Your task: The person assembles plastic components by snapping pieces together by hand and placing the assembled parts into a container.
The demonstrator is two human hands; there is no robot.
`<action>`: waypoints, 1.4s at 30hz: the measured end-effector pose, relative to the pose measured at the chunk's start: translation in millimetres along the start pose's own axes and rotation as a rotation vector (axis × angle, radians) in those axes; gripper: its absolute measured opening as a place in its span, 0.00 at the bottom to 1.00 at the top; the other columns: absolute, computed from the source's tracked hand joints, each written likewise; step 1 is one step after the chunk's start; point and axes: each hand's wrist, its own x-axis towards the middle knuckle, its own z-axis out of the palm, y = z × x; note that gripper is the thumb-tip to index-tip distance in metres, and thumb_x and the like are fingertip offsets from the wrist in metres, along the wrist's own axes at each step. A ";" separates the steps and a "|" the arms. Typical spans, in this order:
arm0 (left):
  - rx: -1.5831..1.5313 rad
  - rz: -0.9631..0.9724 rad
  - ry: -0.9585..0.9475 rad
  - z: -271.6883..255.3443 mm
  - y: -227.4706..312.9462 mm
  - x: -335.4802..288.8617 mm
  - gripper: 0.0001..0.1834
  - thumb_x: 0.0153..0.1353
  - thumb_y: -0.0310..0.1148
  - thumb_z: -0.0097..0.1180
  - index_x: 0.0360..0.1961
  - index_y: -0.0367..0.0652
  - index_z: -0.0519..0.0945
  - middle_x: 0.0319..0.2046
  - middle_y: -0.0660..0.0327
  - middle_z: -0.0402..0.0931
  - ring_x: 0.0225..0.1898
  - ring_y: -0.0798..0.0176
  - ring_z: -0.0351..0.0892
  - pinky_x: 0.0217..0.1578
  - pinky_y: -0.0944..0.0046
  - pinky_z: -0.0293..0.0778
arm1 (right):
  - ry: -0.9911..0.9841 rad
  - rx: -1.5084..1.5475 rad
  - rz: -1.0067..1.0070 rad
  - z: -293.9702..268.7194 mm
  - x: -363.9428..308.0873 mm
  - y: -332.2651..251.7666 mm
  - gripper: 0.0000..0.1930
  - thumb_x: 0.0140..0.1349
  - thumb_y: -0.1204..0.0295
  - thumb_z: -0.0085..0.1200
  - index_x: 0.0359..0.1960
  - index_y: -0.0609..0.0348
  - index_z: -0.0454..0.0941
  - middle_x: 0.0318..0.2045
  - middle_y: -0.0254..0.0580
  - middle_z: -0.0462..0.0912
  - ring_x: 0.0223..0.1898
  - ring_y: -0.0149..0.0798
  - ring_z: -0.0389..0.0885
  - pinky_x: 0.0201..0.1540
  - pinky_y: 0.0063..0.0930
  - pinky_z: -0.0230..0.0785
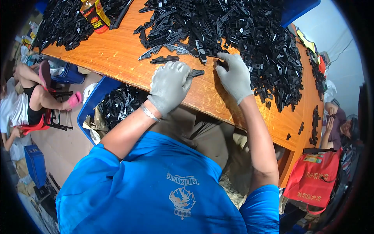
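Observation:
Both of my hands wear pale grey gloves. My left hand point(170, 86) is closed over the table's front edge, with a small black plastic part point(198, 73) sticking out past its thumb side. To its right, my right hand point(235, 77) hovers at the near edge of a large pile of black plastic parts point(241, 31). Its thumb and forefinger are apart, and I see nothing between them. A few loose parts lie just beyond my left hand, among them a flat dark strip point(164, 59).
An orange-brown wooden table point(117, 54) carries another black heap point(62, 27) and a bottle point(95, 17) at the far left. Below the edge stands a blue bin point(90, 105) of parts. A red bag point(313, 179) hangs at right. People sit on both sides.

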 end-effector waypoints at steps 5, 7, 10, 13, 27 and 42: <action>-0.053 0.154 0.028 -3.5 -2.2 -19.2 0.08 0.61 0.34 0.70 0.33 0.46 0.82 0.44 0.61 0.86 0.48 0.49 0.83 0.48 0.48 0.77 | 0.018 0.291 0.083 -10.9 -40.9 -14.8 0.14 0.62 0.73 0.70 0.49 0.61 0.86 0.44 0.49 0.88 0.42 0.48 0.89 0.50 0.36 0.82; -0.080 0.191 0.019 -7.0 -1.3 -22.2 0.09 0.60 0.34 0.71 0.34 0.47 0.81 0.46 0.63 0.86 0.49 0.50 0.83 0.48 0.49 0.76 | 0.025 0.307 0.099 -10.3 -56.0 -16.7 0.08 0.63 0.72 0.67 0.43 0.57 0.86 0.40 0.49 0.87 0.43 0.51 0.89 0.49 0.41 0.82; -0.160 0.265 0.000 -10.7 -4.0 -24.0 0.09 0.58 0.34 0.72 0.33 0.47 0.81 0.46 0.63 0.86 0.50 0.51 0.83 0.50 0.49 0.76 | -0.020 0.048 0.063 -11.7 -64.0 -17.6 0.09 0.63 0.70 0.67 0.44 0.53 0.88 0.40 0.46 0.87 0.43 0.53 0.89 0.46 0.46 0.81; -0.245 0.243 0.061 -11.8 -9.8 -23.4 0.09 0.58 0.35 0.72 0.35 0.47 0.84 0.46 0.61 0.86 0.50 0.50 0.83 0.51 0.48 0.76 | -0.133 -0.111 0.068 -22.7 -56.7 -18.2 0.09 0.63 0.69 0.67 0.44 0.53 0.89 0.40 0.46 0.87 0.43 0.52 0.88 0.46 0.45 0.81; -0.103 0.080 -0.016 -8.9 -16.1 -17.7 0.10 0.61 0.41 0.72 0.41 0.51 0.89 0.39 0.61 0.83 0.45 0.49 0.81 0.46 0.49 0.75 | -0.274 0.029 -0.145 -11.7 -40.9 -40.2 0.08 0.63 0.71 0.68 0.44 0.49 0.87 0.41 0.41 0.82 0.41 0.51 0.87 0.41 0.46 0.81; -0.032 0.060 -0.091 -76.1 -50.0 -48.8 0.12 0.60 0.31 0.70 0.44 0.42 0.88 0.42 0.56 0.87 0.49 0.46 0.84 0.53 0.49 0.77 | -0.249 0.074 -0.212 -11.0 -45.1 -34.4 0.10 0.67 0.60 0.67 0.44 0.48 0.90 0.44 0.40 0.87 0.44 0.50 0.89 0.44 0.44 0.82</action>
